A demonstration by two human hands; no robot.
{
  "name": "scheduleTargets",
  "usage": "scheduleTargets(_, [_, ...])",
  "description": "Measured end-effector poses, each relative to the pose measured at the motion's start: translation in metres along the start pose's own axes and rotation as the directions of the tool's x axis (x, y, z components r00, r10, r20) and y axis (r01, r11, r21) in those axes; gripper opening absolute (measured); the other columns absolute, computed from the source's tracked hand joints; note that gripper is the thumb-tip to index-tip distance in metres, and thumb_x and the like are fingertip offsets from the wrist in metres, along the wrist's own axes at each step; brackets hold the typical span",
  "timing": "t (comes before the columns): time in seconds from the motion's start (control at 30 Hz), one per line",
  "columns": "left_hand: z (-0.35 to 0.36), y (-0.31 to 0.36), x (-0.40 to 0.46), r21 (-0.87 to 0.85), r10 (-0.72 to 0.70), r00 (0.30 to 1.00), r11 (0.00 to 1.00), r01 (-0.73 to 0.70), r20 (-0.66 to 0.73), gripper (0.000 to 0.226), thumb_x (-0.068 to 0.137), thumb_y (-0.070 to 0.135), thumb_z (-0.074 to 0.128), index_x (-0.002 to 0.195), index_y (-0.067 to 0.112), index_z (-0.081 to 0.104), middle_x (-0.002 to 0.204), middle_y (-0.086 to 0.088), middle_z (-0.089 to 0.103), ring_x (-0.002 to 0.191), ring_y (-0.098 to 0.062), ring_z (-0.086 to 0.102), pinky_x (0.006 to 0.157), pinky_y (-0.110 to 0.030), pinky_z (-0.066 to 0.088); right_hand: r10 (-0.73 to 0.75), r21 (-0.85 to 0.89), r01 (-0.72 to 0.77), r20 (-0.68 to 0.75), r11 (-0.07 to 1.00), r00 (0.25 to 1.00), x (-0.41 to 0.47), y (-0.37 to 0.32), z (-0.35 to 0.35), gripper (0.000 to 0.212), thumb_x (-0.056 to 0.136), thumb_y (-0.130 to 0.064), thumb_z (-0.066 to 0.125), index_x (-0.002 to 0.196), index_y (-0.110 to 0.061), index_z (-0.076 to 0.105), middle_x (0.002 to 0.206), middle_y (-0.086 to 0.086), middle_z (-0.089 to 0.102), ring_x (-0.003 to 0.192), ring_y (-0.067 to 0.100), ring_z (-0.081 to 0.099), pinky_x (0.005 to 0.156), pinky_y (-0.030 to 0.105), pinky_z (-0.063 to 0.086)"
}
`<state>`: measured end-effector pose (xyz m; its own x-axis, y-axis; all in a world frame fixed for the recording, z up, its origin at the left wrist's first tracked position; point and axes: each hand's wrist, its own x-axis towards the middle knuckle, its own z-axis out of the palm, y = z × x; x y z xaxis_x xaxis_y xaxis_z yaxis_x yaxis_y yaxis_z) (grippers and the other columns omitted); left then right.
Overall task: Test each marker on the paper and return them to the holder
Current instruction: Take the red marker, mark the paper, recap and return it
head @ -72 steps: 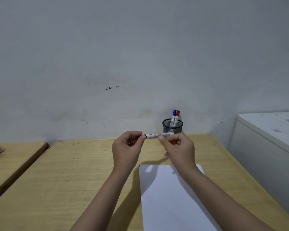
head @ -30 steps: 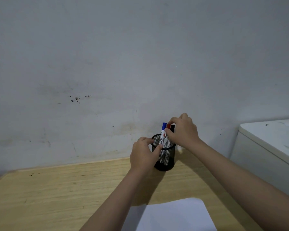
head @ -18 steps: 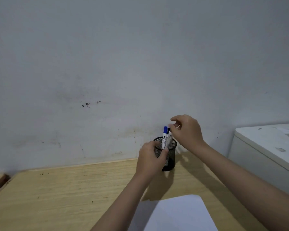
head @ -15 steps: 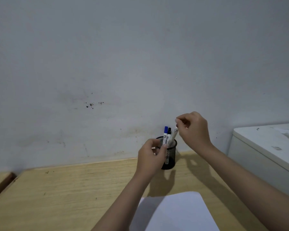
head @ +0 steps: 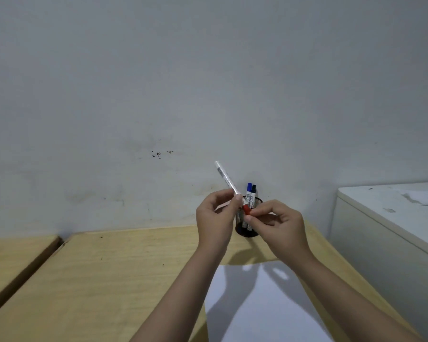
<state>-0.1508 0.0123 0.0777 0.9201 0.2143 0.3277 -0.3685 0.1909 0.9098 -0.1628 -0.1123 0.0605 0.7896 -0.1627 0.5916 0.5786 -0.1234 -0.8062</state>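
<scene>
The left hand (head: 216, 215) pinches the white barrel of the red marker (head: 229, 185), tilted up toward the wall, while the right hand (head: 279, 224) grips its red cap (head: 246, 210), both held above the desk (head: 109, 267) in front of the mesh holder (head: 247, 227). A jerky pull could fling the cap, or swing an elbow into the holder and tip it. The paper (head: 265, 307) lies well below, unmarked.

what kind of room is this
Probably a plain study or office corner: a light wooden desk against a bare scuffed white wall, with a black mesh pen holder and a white paper sheet.
</scene>
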Motion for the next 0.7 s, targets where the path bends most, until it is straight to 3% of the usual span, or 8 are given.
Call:
scheduleTargets(0.13, [-0.013, 0.010, -0.006, -0.010, 0.018, 0.999, 1.000, -0.019, -0.050, 0.017, 0.075, 0.006, 0.073, 0.091, 0.012, 0.070, 0.085, 0.002, 0.070, 0.069, -0.001, 0.067, 0.067, -0.022, 0.052, 0.008, -0.017, -0.005, 0.146, 1.000, 0.989, -0.007, -0.004, 0.002, 0.011, 0.068, -0.005, 0.080, 0.071, -0.014, 0.074, 0.078, 0.006, 0.072, 0.078, 0.023, 0.071, 0.078, 0.037, 0.058])
scheduleTargets(0.2, [-0.018, 0.014, -0.009, -0.018, 0.025, 0.997, 0.999, -0.026, -0.067, 0.016, 0.076, 0.002, 0.071, 0.089, 0.011, 0.070, 0.084, 0.001, 0.071, 0.071, -0.005, 0.068, 0.068, -0.025, 0.054, 0.039, -0.026, -0.035, 0.179, 0.999, 0.983, -0.006, -0.007, 0.004, 0.008, 0.070, -0.009, 0.080, 0.072, -0.015, 0.075, 0.078, 0.004, 0.074, 0.079, 0.023, 0.071, 0.077, 0.037, 0.057])
scheduleTargets(0.33, [-0.026, 0.018, -0.016, 0.068, 0.089, 0.995, 0.994, -0.086, -0.039, 0.013, 0.078, 0.003, 0.068, 0.089, 0.009, 0.071, 0.076, -0.005, 0.068, 0.063, -0.015, 0.062, 0.053, -0.020, 0.049, 0.110, 0.048, -0.111, 0.035, 0.993, 0.993, 0.001, -0.016, 0.011, 0.005, 0.075, -0.016, 0.076, 0.079, -0.015, 0.073, 0.069, 0.001, 0.071, 0.062, 0.009, 0.064, 0.065, 0.023, 0.053])
scheduleTargets(0.4, [-0.028, 0.016, -0.019, 0.168, 0.128, 0.992, 0.978, -0.125, -0.007, 0.013, 0.077, 0.005, 0.070, 0.086, 0.014, 0.073, 0.074, 0.001, 0.070, 0.067, -0.010, 0.065, 0.057, -0.018, 0.049, 0.200, 0.096, -0.200, 0.006, 0.975, 0.980, 0.006, -0.019, 0.015, 0.017, 0.077, -0.023, 0.075, 0.091, -0.013, 0.072, 0.069, 0.008, 0.067, 0.058, 0.007, 0.061, 0.063, 0.026, 0.052])
scheduleTargets(0.5, [-0.028, 0.014, -0.023, 0.256, 0.174, 0.983, 0.949, -0.184, 0.061, 0.015, 0.076, 0.007, 0.071, 0.082, 0.021, 0.072, 0.078, 0.008, 0.073, 0.077, -0.006, 0.068, 0.071, -0.021, 0.055, 0.321, 0.121, -0.322, 0.033, 0.939, 0.947, 0.010, -0.022, 0.021, 0.022, 0.078, -0.027, 0.074, 0.091, -0.010, 0.071, 0.055, -0.006, 0.062, 0.049, 0.004, 0.056, 0.051, 0.022, 0.048])
scheduleTargets(0.6, [-0.033, 0.012, -0.024, 0.345, 0.208, 0.973, 0.910, -0.231, 0.104, 0.016, 0.076, 0.010, 0.072, 0.089, 0.021, 0.071, 0.086, 0.009, 0.073, 0.084, -0.004, 0.068, 0.079, -0.021, 0.054, 0.348, 0.131, -0.350, 0.034, 0.928, 0.937, 0.010, -0.022, 0.025, 0.017, 0.079, -0.024, 0.073, 0.084, -0.008, 0.070, 0.054, -0.008, 0.061, 0.047, 0.002, 0.056, 0.049, 0.020, 0.046])
scheduleTargets(0.7, [-0.042, 0.007, -0.023, 0.483, 0.201, 0.972, 0.843, -0.236, 0.124, 0.024, 0.071, 0.020, 0.078, 0.094, 0.024, 0.069, 0.090, 0.011, 0.071, 0.083, -0.001, 0.066, 0.073, -0.012, 0.049, 0.329, 0.151, -0.324, -0.009, 0.934, 0.944, 0.010, -0.021, 0.023, 0.017, 0.080, -0.021, 0.072, 0.087, -0.006, 0.069, 0.061, -0.001, 0.063, 0.048, 0.003, 0.056, 0.049, 0.019, 0.048])
